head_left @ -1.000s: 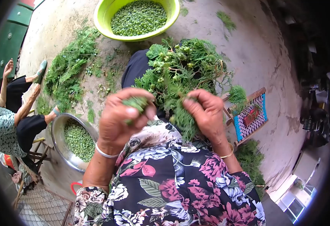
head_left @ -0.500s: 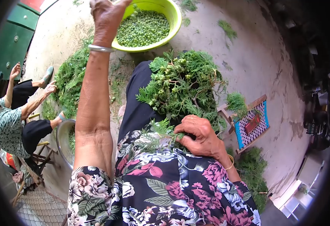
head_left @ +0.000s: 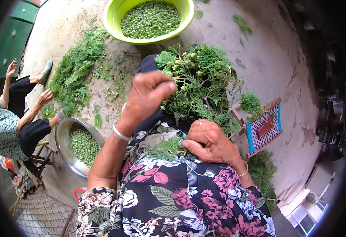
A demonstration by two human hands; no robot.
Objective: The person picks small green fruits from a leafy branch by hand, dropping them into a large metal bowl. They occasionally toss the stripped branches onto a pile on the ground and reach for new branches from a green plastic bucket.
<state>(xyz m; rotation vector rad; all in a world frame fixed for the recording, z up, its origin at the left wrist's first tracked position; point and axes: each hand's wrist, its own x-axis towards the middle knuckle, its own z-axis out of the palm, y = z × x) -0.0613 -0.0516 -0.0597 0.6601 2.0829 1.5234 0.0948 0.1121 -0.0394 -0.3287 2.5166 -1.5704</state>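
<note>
My left hand, with a silver bangle, is above my lap, in front of the heap of leafy conifer branches. Its fingers are curled in and nothing shows in them. My right hand rests at my waist with fingers closed on a green conifer sprig. That sprig lies across my flowered shirt. Small green cones cling to the branches on my lap. Beyond my knees stands a yellow-green basin, holding many small green cones.
A steel basin with green cones stands at left. Another person sits behind it, near cut branches on the ground. A woven stool bearing a sprig and a red object stands at right.
My left hand has come back from above the yellow-green basin, where it was letting green cones drop, to above my lap. My right hand stays at my waist with the sprig.
</note>
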